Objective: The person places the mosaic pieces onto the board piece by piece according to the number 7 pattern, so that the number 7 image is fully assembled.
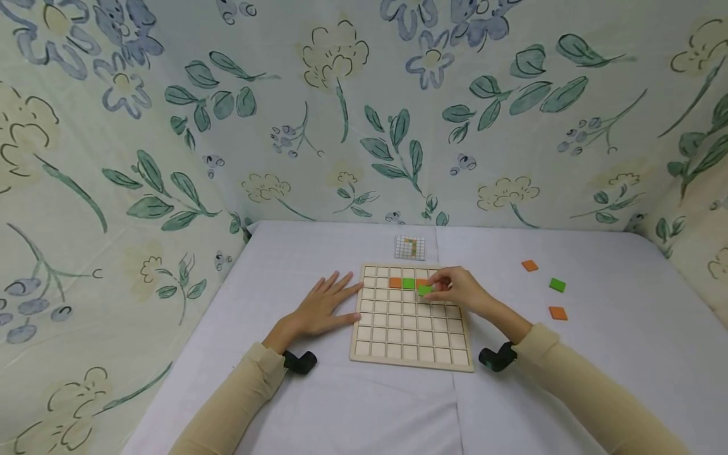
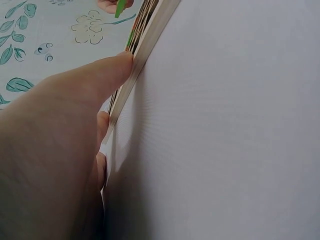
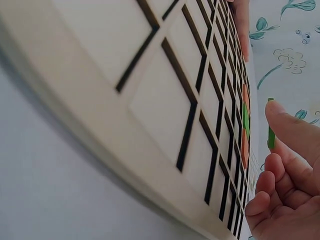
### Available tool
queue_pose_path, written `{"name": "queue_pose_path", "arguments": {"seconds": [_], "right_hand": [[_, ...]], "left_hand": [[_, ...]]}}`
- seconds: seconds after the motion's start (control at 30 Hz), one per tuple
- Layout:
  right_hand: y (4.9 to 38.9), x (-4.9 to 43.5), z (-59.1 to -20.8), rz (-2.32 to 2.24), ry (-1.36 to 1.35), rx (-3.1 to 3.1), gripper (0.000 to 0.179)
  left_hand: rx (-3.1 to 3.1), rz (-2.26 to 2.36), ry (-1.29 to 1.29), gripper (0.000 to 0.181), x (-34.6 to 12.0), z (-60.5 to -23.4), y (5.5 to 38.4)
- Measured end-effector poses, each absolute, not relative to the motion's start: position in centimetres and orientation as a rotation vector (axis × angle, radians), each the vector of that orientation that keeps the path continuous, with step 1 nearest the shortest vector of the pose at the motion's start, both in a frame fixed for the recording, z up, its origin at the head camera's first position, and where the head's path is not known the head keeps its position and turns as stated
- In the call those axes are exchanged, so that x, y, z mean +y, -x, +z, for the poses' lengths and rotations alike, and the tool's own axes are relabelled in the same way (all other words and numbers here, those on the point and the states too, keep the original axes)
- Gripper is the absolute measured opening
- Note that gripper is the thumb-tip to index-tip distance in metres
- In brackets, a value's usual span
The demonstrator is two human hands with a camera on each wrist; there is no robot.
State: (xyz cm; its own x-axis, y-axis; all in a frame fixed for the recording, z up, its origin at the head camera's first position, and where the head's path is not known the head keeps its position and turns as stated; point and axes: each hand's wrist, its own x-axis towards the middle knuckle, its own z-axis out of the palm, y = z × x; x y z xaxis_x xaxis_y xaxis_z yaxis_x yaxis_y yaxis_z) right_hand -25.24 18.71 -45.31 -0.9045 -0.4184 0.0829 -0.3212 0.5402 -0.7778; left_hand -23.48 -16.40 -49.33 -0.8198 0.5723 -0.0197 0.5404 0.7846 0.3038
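A square wooden grid board (image 1: 409,322) lies on the table. In its second row from the far edge sit an orange tile (image 1: 395,282), a green tile (image 1: 408,284) and another orange tile (image 1: 421,282). My right hand (image 1: 457,289) pinches a green square tile (image 1: 424,291) between thumb and fingers, just over the board near that row's right end; the right wrist view shows the tile (image 3: 271,125) edge-on, raised off the grid. My left hand (image 1: 327,308) rests spread on the cloth, thumb and fingertips at the board's left edge.
A small card (image 1: 410,248) printed with a coloured grid pattern lies beyond the board. To the right on the white cloth are an orange tile (image 1: 529,265), a green tile (image 1: 557,285) and another orange tile (image 1: 558,313). A floral curtain (image 1: 364,126) hangs behind the table.
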Motion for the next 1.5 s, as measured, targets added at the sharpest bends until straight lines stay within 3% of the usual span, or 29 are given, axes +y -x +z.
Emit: {"name": "queue_pose_path", "arguments": {"seconds": [1.5], "right_hand": [[25.6,18.3,-46.6,-1.255,0.528,2.681,0.025]], "left_hand": [[2.866,0.429,-0.893,0.077,-16.5,-49.8,23.7]]}}
